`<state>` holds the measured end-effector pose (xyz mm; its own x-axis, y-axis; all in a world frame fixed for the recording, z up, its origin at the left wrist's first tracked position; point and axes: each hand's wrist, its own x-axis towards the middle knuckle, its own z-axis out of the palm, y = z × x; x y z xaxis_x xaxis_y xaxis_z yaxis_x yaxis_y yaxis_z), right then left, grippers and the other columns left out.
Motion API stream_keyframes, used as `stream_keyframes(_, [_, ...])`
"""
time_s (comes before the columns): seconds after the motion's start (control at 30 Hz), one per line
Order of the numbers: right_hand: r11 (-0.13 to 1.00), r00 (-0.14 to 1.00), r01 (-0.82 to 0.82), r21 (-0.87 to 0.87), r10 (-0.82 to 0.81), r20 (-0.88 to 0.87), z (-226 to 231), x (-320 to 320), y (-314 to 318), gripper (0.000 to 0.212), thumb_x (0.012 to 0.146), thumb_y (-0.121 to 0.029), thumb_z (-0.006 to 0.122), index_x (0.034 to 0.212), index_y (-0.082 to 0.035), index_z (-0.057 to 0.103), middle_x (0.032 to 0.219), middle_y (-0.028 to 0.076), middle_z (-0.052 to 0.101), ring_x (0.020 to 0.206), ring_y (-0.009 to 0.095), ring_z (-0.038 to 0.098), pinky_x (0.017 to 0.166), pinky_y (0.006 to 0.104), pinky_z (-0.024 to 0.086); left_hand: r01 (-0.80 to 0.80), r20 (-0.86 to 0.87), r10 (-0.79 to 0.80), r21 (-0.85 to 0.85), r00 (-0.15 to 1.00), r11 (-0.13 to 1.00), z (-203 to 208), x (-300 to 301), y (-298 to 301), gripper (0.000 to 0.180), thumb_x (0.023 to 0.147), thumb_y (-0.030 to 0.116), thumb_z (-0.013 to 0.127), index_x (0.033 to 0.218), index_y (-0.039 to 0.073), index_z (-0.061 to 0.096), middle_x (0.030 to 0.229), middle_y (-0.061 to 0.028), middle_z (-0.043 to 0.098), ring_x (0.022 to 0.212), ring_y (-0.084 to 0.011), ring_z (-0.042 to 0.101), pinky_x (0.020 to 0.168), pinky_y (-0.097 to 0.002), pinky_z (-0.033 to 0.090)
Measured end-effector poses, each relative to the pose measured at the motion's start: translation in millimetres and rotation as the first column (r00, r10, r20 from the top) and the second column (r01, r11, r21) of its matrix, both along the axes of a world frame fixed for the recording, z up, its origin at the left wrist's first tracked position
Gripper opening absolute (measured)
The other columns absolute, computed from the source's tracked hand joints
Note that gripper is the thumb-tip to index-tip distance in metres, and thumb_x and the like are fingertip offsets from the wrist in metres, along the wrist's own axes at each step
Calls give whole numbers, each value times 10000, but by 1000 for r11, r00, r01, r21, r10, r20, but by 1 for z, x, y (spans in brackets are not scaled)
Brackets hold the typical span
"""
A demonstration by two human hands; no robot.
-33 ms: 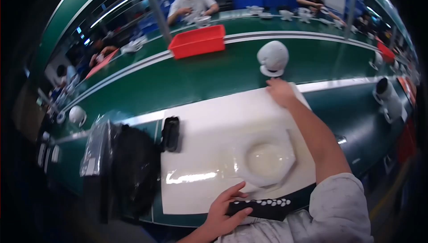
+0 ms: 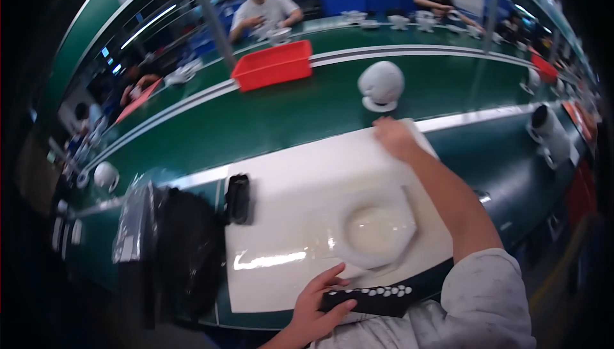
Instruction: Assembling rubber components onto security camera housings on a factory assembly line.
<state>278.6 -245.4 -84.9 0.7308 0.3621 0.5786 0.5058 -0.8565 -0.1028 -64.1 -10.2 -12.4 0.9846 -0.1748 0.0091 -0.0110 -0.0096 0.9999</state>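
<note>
Your left hand fingers grip the black dotted remote-shaped part, just below the empty white octagonal bowl; your right hand rests flat beyond it, unchanged.

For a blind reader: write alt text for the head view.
A person's right hand reaches toward a white dome-shaped device on a green conveyor belt, while the left hand holds a black remote control. Between them, a white mat carries a white octagonal tray; a red bin sits farther back.
</note>
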Motion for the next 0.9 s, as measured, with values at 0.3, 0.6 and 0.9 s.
stream_keyframes(0.3, [937, 886, -43, 347, 196, -420, 41, -134, -28, 315, 852, -237, 470, 1075, -22, 525, 1119, 145, 509, 1066, 274, 459, 923, 333, 344, -122, 114, 133, -99, 985, 988, -10, -1, -5, 466, 682, 11, 649, 1117, -23, 489, 907, -81, 550, 849, -126, 519, 771, -240, 410])
stream_keyframes(0.6, [961, 923, -73, 265, 167, -348, 37, -135, -32, 312, 836, -231, 482, 1046, -8, 540, 1090, 146, 528, 1035, 278, 476, 903, 337, 361, -172, 190, 205, -178, 960, 969, -20, -4, -3, 393, 713, 41, 641, 1084, -11, 521, 867, -34, 541, 795, -87, 499, 738, -213, 402])
stream_keyframes(0.9, [943, 875, -93, 320, 231, -426, 42, -133, -40, 319, 813, -228, 518, 1051, -17, 545, 1071, 163, 532, 1018, 276, 490, 895, 332, 372, -209, 127, 231, -160, 965, 965, -13, 1, -5, 373, 719, 45, 635, 1073, -1, 530, 909, -54, 551, 803, -94, 506, 746, -211, 404])
